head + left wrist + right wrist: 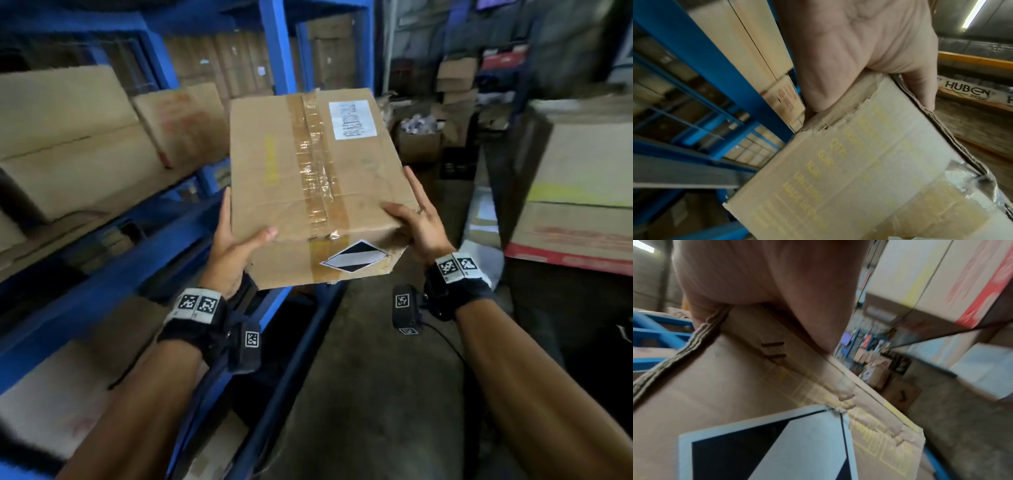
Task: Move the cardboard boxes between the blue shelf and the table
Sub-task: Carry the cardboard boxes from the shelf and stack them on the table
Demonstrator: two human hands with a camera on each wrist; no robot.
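Observation:
A taped cardboard box [315, 178] with a white label and a black-and-white diamond sticker is held in the air between both hands. My left hand [236, 240] grips its near left corner, thumb on top, fingers along the side. My right hand [414, 219] grips the near right corner in the same way. The left wrist view shows the palm [855, 53] pressed on the box [859, 170] side with yellow print. In the right wrist view the hand [777, 280] clamps the box [735, 386] edge. The blue shelf [277, 51] stands to the left, just behind the box.
Several cardboard boxes [68, 144] lie on the blue shelf's levels. A large box with red print [579, 192] sits on a dark surface at the right. Stacked boxes and clutter [445, 113] fill the back. Grey concrete floor [359, 394] runs between shelf and right side.

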